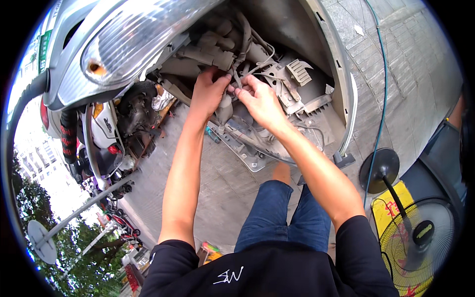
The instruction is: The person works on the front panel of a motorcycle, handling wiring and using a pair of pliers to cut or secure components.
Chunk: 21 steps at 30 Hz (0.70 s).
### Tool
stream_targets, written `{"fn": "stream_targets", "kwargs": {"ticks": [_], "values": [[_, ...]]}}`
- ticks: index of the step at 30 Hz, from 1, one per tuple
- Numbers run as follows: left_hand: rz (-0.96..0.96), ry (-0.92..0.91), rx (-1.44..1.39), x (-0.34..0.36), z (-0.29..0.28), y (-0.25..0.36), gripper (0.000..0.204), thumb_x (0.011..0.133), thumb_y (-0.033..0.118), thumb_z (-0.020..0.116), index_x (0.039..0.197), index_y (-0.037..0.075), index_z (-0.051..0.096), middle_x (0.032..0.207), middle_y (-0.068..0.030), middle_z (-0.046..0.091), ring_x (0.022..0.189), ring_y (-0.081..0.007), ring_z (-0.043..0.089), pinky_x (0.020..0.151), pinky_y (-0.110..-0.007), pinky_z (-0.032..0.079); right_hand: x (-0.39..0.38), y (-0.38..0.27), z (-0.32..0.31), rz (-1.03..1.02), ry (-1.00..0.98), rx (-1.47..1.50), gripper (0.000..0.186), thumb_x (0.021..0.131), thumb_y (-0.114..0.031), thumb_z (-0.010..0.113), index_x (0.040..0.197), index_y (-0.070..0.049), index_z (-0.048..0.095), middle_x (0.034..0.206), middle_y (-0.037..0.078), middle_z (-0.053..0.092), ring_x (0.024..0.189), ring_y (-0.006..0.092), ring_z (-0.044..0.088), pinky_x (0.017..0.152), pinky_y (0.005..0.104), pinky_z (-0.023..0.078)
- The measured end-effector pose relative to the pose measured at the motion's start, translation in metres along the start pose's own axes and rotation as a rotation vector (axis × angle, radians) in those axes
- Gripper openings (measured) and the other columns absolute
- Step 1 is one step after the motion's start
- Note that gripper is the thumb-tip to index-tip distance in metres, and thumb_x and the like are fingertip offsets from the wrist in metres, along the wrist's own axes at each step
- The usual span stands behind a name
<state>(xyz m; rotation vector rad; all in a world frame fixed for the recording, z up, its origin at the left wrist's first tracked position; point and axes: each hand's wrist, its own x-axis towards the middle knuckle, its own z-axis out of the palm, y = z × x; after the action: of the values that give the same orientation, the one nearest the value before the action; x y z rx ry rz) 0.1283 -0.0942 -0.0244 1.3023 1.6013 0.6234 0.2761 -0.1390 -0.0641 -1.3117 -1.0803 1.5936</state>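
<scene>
An opened scooter front lies before me, with a large clear headlight (133,47) at the upper left and dusty wiring inside. My left hand (210,93) reaches in beneath a dusty connector block, its fingers closed in a pinch; what sits between them is hidden. Close beside it, my right hand (262,101) pinches a grey cable (237,78) that comes down from the wiring bundle (245,37). The fingertips of both hands nearly meet. Just below the left fingers is a small dusty cylindrical part (224,108). A finned metal block (299,73) sits right of my right hand.
A curved body panel (341,79) borders the opening on the right. A teal hose (381,99) runs along the paving. At the lower right stands a fan (420,242) near its round black base (379,170). Another scooter (106,126) is parked at left.
</scene>
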Motion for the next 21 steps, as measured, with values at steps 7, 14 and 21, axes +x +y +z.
{"fn": "stream_targets", "kwargs": {"ticks": [7, 14, 21], "values": [[0.004, 0.014, 0.172, -0.005, 0.004, 0.009, 0.028, 0.089, 0.016, 0.058, 0.109, -0.003, 0.062, 0.088, -0.0077, 0.068, 0.080, -0.0121, 0.062, 0.076, -0.028, 0.047, -0.006, 0.010, 0.006, -0.094, 0.081, 0.022, 0.033, 0.090, -0.018, 0.059, 0.114, 0.004, 0.060, 0.098, 0.019, 0.068, 0.090, 0.0270, 0.066, 0.083, 0.0369, 0.050], [-0.190, -0.248, -0.198, 0.008, -0.007, 0.007, 0.041, 0.092, 0.008, 0.050, 0.132, -0.003, 0.052, 0.122, -0.0127, 0.064, 0.105, -0.0192, 0.064, 0.098, -0.031, 0.047, -0.020, -0.003, 0.011, -0.226, 0.102, -0.241, 0.033, 0.089, -0.013, 0.053, 0.117, 0.003, 0.059, 0.110, 0.020, 0.061, 0.110, 0.0360, 0.056, 0.095, 0.0420, 0.044], [-0.276, -0.438, -0.419, 0.013, -0.005, 0.011, 0.049, 0.091, 0.007, 0.045, 0.138, -0.006, 0.044, 0.117, -0.0151, 0.066, 0.108, -0.0181, 0.062, 0.098, -0.028, 0.045, 0.031, 0.015, -0.041, -0.052, 0.167, 0.073, 0.034, 0.092, -0.018, 0.060, 0.117, 0.004, 0.059, 0.096, 0.013, 0.067, 0.083, 0.0185, 0.064, 0.073, 0.0312, 0.051]]}}
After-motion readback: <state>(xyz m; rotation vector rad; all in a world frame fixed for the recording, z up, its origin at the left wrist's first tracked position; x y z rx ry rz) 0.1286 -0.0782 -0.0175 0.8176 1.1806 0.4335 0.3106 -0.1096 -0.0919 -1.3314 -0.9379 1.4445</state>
